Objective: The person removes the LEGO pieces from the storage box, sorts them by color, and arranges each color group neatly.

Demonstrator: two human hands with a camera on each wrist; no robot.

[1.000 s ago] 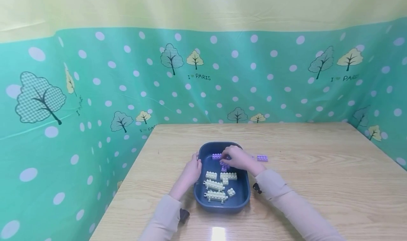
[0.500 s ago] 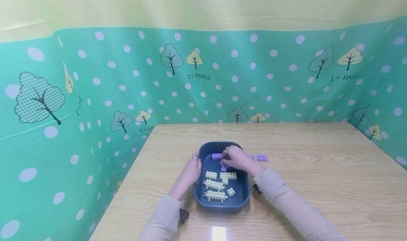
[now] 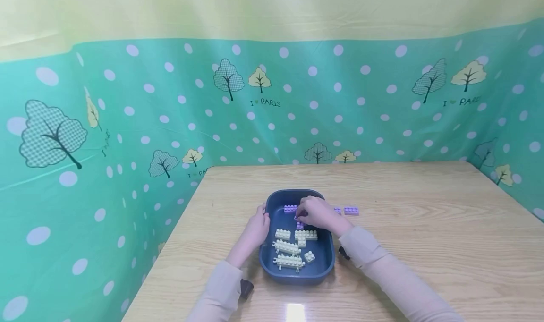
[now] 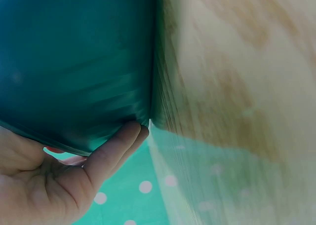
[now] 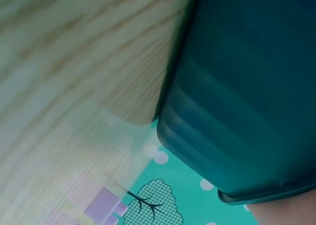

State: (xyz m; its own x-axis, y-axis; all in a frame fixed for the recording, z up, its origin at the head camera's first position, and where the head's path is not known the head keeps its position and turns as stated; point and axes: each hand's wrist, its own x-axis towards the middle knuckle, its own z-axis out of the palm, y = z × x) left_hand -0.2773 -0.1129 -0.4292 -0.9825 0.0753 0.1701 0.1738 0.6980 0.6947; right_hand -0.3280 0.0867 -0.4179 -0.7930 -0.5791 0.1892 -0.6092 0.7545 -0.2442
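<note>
A dark blue plastic box stands on the table with toy building bricks in it. My left hand holds its left wall; the left wrist view has the fingers lying along the outside. Over the far right part of the box, my right hand reaches in and pinches a purple building brick, mostly hidden by the fingertips. Just below is another purple brick, with a purple brick to the left. The right wrist view mostly shows the box's outer wall, hiding the fingers.
Cream bricks lie in the near half of the box, including a long one and two pieces with thin side prongs. Purple bricks lie on the wooden table right of the box. A patterned green cloth hangs behind.
My right hand has shifted very slightly to the right and tilted, covering more of the purple brick at its fingertips. The left hand and box stay in place.
</note>
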